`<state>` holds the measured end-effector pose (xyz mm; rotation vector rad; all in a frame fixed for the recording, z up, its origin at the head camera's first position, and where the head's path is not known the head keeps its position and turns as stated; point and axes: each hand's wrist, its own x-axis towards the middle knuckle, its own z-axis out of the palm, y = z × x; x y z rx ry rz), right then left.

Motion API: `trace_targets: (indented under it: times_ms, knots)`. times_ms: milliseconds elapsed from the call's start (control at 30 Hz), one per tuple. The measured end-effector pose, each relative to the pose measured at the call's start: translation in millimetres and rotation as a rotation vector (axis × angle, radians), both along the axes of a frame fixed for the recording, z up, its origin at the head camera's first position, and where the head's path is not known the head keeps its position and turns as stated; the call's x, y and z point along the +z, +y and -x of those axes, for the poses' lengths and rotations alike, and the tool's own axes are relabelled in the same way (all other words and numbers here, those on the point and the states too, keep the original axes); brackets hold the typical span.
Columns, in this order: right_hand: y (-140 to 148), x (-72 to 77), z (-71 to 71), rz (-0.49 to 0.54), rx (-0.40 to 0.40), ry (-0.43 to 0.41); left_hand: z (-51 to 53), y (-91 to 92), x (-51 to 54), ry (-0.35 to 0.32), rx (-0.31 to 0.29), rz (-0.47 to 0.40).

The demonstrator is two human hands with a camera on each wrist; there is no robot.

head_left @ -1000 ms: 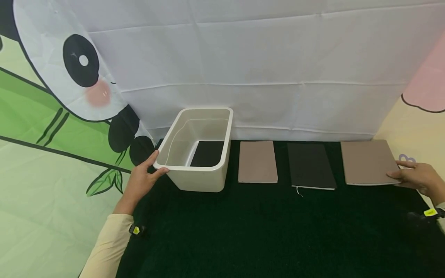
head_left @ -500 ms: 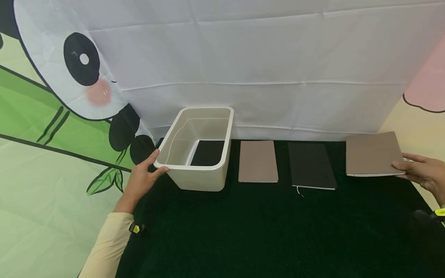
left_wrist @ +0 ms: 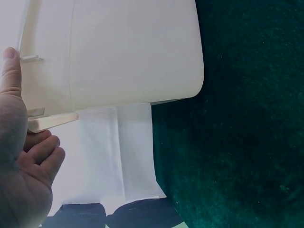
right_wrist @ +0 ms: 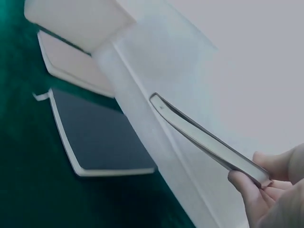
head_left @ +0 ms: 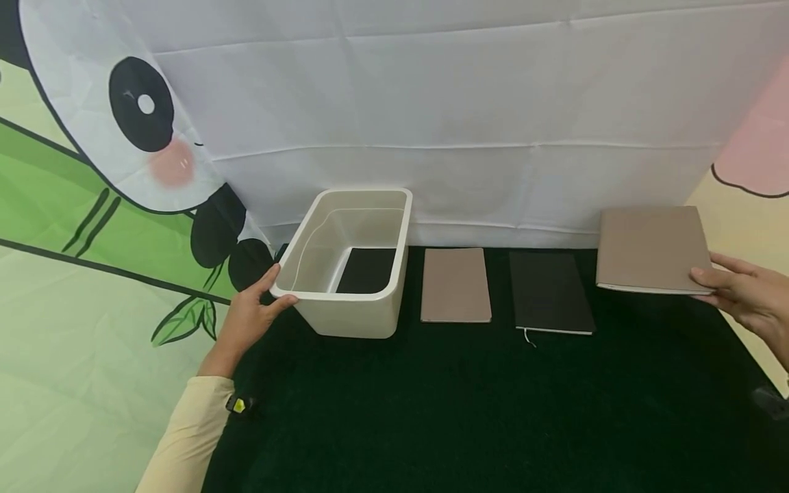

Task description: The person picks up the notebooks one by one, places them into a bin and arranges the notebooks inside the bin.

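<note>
At the right, the right hand (head_left: 748, 294) pinches a brown notebook (head_left: 653, 250) by its near right corner, thumb on top and fingers below; in the right wrist view the notebook (right_wrist: 204, 137) hangs clear of the cloth, page edges showing. The left hand (head_left: 246, 329) grips the near left corner of a cream bin (head_left: 345, 315), its thumb on the rim. Inside the bin lies a dark flat item (head_left: 368, 270). Between bin and right hand, a smaller pinkish-brown notebook (head_left: 456, 285) and a black notebook (head_left: 550, 293) with a white ribbon lie flat.
Dark green cloth (head_left: 462, 411) covers the table. A pale hanging sheet (head_left: 444, 103) stands behind the bin and notebooks, with a cartoon panda print on the left and a pink shape at the right.
The right hand has raised the brown notebook off the cloth, up and toward the back. The left hand and bin have stayed in place.
</note>
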<state>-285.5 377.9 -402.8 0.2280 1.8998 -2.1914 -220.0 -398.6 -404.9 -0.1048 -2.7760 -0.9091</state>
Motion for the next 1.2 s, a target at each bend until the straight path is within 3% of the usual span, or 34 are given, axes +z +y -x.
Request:
trace_targets:
  times_ms: [333,567,800,1200]
  knots:
    - [-47.2,27.7,-17.8,0.021,-0.058,0.066,0.2,-0.4,1.3,-0.023,0.007,0.007]
    - [-81.3,46.8,-16.1,0.220,-0.019,0.037,-0.3,-0.8,2.2,-0.030,0.005,0.008]
    - [-122.5,69.4,-14.3,0.348,0.035,-0.003,-0.8,-1.2,2.4,-0.023,0.003,0.010]
    - [-204.4,89.5,-9.0,0.303,0.116,0.069,-1.3,-0.8,3.0,-0.022,-0.005,-0.003]
